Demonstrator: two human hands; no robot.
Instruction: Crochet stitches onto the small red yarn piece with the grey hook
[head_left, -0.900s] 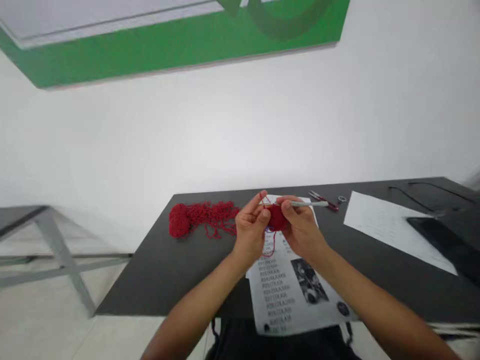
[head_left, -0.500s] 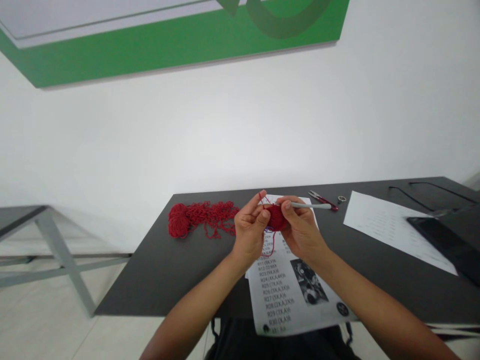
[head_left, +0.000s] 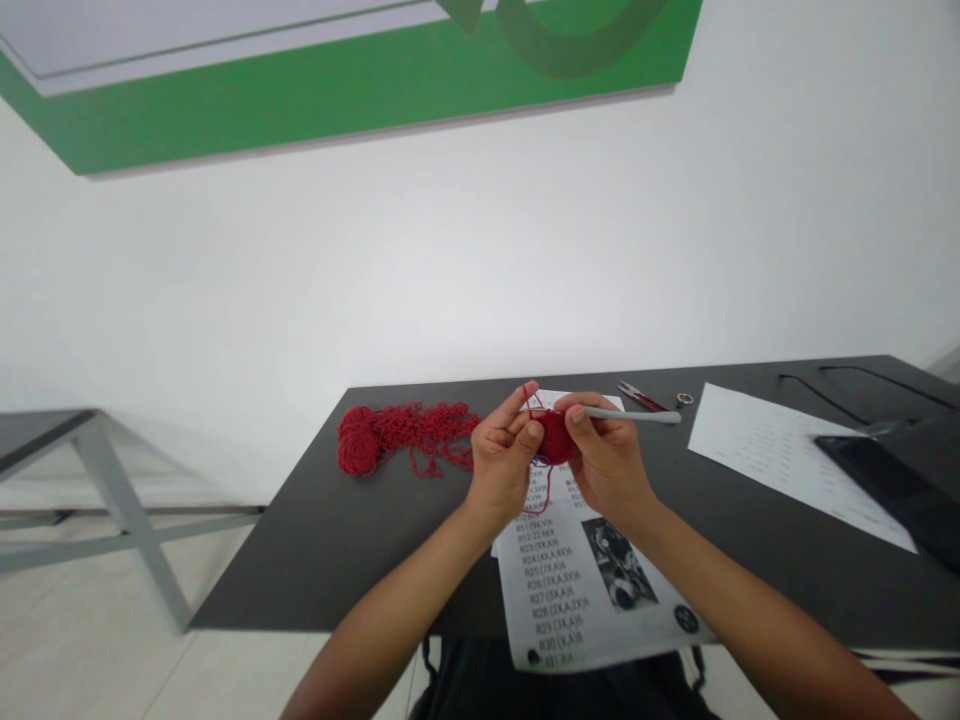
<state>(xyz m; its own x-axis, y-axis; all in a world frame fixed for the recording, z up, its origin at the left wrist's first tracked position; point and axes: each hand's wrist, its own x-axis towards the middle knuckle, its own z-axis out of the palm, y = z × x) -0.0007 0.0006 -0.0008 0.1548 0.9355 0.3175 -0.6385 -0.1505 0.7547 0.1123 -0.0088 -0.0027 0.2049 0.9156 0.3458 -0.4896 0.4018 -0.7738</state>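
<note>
Between my two hands is a small red crochet piece [head_left: 556, 438]. My left hand [head_left: 504, 450] pinches its left edge, with a strand of red yarn looped over the raised index finger. In my right hand [head_left: 606, 455] is a crochet hook with a grey handle [head_left: 652, 416], which sticks out to the right; the fingers also touch the right side of the piece. The hook's tip is hard to make out at the work. A loose red tail hangs below the piece. Left of my hands lies a ball of red yarn [head_left: 360, 441] with a loose tangle [head_left: 427, 430] beside it.
Under my hands, a printed pattern sheet [head_left: 555, 590] overhangs the front edge of the dark table [head_left: 315, 570]. To the right are small scissors [head_left: 639, 397], a ring [head_left: 684, 399], another paper [head_left: 757, 450], a black phone-like device [head_left: 870, 470] and glasses [head_left: 825, 398]. A wall stands behind.
The hook's handle has shifted right and swung slightly downward in my right hand. My left hand keeps its hold on the crochet piece almost unchanged.
</note>
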